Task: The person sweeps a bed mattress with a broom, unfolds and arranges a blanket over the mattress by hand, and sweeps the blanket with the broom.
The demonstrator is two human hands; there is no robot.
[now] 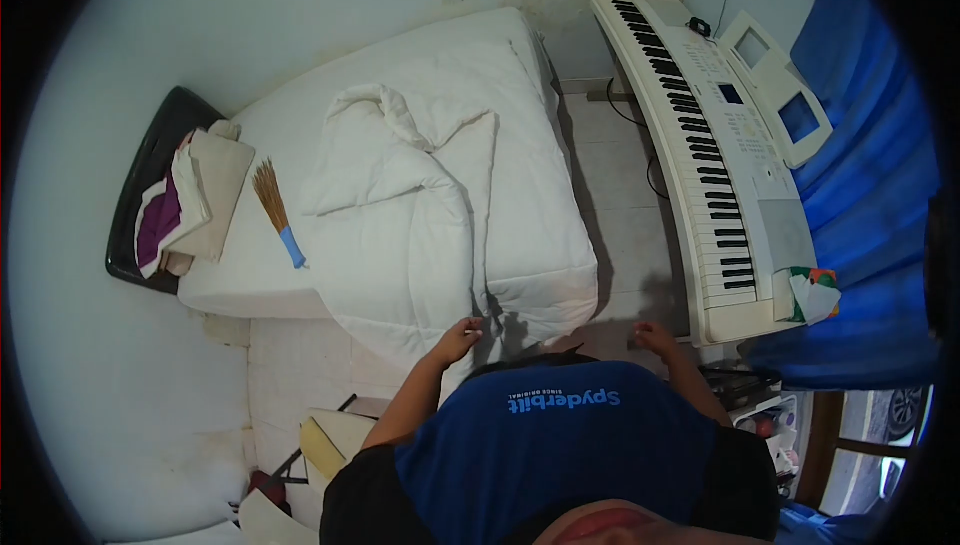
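Note:
A thick white comforter point(395, 230) lies partly folded and rumpled on the bed, its near end hanging over the side toward me. My left hand point(460, 338) is at the hanging edge of this comforter, fingers loosely bent and apart; no cloth shows gripped in it. Whether it touches the comforter is hard to see. Off to the right, my right hand point(655, 339) is held out over the floor with its fingers slightly curled and apart, holding nothing. It is nearest to the lower end of the keyboard.
A white-sheeted mattress point(540, 235) fills the middle. On it lie a stick broom point(274, 210) with a blue handle and folded cloths point(190, 200) against a black headboard point(150, 185). An electric keyboard point(710, 155) stands right, with a tissue box point(808, 295) on its end. Blue curtains point(860, 185) hang behind.

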